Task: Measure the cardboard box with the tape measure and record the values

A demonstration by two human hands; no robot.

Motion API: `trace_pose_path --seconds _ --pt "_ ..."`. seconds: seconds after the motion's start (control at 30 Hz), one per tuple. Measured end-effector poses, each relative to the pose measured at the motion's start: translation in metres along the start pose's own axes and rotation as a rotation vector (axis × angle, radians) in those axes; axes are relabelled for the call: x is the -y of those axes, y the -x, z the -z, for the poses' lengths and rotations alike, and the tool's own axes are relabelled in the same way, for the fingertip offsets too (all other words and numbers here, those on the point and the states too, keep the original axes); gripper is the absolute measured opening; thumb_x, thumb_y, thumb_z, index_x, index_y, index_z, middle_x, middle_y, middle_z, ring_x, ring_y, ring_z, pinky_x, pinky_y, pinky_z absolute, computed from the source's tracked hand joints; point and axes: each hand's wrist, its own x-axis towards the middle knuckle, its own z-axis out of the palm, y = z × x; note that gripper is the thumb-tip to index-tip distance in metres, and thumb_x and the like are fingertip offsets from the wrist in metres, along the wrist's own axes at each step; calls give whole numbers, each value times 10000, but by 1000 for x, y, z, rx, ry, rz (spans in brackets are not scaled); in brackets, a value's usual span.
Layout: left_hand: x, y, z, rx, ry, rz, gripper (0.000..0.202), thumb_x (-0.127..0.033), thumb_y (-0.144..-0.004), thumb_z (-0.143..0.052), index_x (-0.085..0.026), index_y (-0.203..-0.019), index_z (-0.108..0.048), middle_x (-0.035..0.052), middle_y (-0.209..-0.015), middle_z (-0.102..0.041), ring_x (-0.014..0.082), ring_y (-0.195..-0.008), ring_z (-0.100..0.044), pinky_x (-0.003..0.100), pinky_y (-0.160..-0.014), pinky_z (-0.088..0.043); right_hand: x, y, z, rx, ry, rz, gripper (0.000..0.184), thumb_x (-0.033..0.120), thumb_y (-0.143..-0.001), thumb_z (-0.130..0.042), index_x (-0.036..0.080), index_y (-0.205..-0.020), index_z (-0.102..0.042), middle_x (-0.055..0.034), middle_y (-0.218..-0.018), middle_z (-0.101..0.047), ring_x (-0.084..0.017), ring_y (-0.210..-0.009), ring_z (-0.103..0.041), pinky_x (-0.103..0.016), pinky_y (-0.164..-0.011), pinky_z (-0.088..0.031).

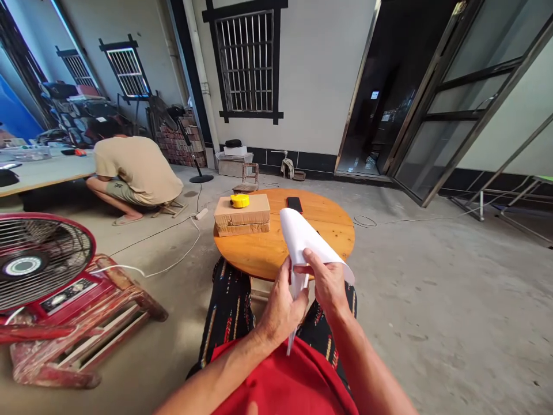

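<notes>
White paper (309, 239) is bent over in a curve above my lap, in front of the round wooden table. My left hand (283, 305) is closed around its lower part, and a narrow folded edge hangs down below the fingers. On the right side, my right hand (328, 282) pinches the paper with the thumb on top. How many sheets there are, I cannot tell. Beyond the paper, a black phone (294, 204) lies on the tabletop. A yellow tape measure (239, 200) rests on two stacked cardboard boxes (242, 218) at the table's left.
The round wooden table (332, 222) stands before my knees. A red fan (47, 271) sits on a wooden stool (125, 305) at my left. A person (132, 167) crouches by a long table (56, 170). Cables (190, 242) cross the floor. A glass door (466, 109) stands ajar.
</notes>
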Motion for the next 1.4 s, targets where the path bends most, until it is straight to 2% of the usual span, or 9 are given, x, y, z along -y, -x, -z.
trace_pose_path --seconds 0.13,0.23,0.4,0.57,0.83,1.03,1.13,1.23,1.4 --pt "-2 -16 8 -23 42 26 228 -309 -799 -692 -203 -1001 -687 70 -918 -713 277 -931 -637 337 -857 -449 1 10 -5 -30 179 23 393 527 -700 -756 158 -830 -727 -99 -888 -760 -310 -890 -709 -423 -836 -577" --pt "-1 -31 15 29 116 58 249 -441 -818 -662 -194 -834 -691 55 -844 -697 267 -889 -619 332 -809 -455 13 8 -5 18 452 119 434 542 -683 -768 204 -953 -730 -105 -1042 -745 -335 -1082 -640 -463 -992 -493" --pt "5 -59 25 241 286 206 420 -508 -779 -680 -169 -1027 -690 61 -812 -713 237 -725 -649 333 -660 -489 57 -18 3 416 754 419 448 521 -766 -730 252 -1121 -678 -87 -1270 -649 -297 -1137 -605 -441 -970 -486" --pt "6 -78 36 404 452 281 435 -458 -776 -713 -166 -1098 -690 90 -929 -744 247 -795 -691 368 -776 -510 83 -42 16 413 886 462 383 523 -843 -639 251 -1109 -674 -74 -1202 -681 -282 -1096 -615 -468 -948 -475" --pt "8 -88 53 632 458 384 317 -396 -781 -727 -159 -991 -750 95 -920 -756 244 -828 -711 351 -833 -507 67 -48 53 193 925 385 300 474 -827 -648 243 -1012 -692 -77 -1197 -677 -260 -1016 -635 -442 -880 -484" --pt "2 -86 61 753 378 383 343 -456 -768 -715 -178 -958 -778 106 -932 -756 300 -872 -706 418 -877 -502 54 -53 81 189 946 140 374 524 -825 -617 212 -1013 -702 -105 -1153 -708 -260 -912 -659 -414 -811 -518" --pt "-4 -86 67 869 318 402 391 -484 -759 -710 -174 -987 -780 111 -947 -748 331 -899 -684 451 -910 -480 55 -58 79 322 900 138 415 525 -812 -643 232 -1102 -684 -102 -1295 -647 -314 -1147 -603 -459 -948 -476" --pt "-10 -93 72 1005 184 393 414 -540 -771 -666 -176 -927 -785 95 -842 -726 304 -804 -657 401 -812 -499 55 -70 68 488 863 95 581 557 -764 -694 268 -1263 -617 -91 -1455 -519 -359 -1340 -445 -529 -1061 -388" --pt "-9 -108 75 1182 128 153 427 -549 -802 -608 -168 -617 -658 31 -547 -476 156 -550 -434 286 -583 -399 34 -102 54 882 762 -278 772 635 -760 -678 318 -1430 -465 -60 -1537 -412 -366 -1406 -345 -543 -1088 -364"
